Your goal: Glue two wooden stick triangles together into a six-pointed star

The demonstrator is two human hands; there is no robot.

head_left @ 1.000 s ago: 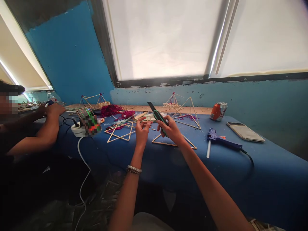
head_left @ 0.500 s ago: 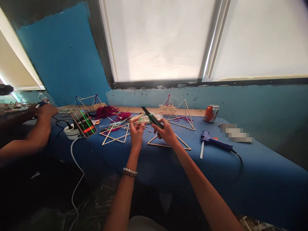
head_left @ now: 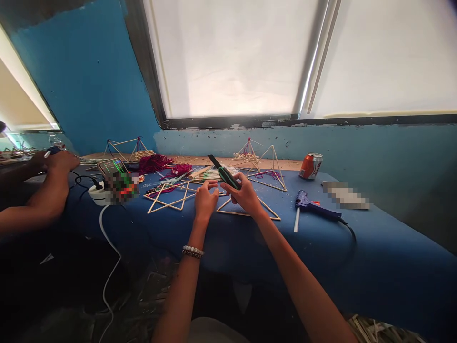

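My right hand (head_left: 244,193) is closed around a black and green utility knife (head_left: 228,177), its dark blade pointing up and to the left. Beside it, my left hand (head_left: 206,199) has its fingers bent towards the thumb; whatever may be between them is too small to make out. The two hands are close together but apart. Under and behind my right hand lies a triangle of thin wooden sticks (head_left: 233,214). A star of crossed sticks (head_left: 164,206) lies left of my left hand.
A blue glue gun (head_left: 314,207), an orange can (head_left: 310,166) and a blurred flat item (head_left: 346,196) are on the right. Purple yarn (head_left: 154,164) and stick frames (head_left: 273,164) stand behind. At left are a phone (head_left: 113,166), white power strip (head_left: 96,194) and another person's arm (head_left: 53,190).
My left hand has turned, its fingers now bent over towards the right hand. The knife stays in my right hand at much the same angle. The view has shifted slightly.
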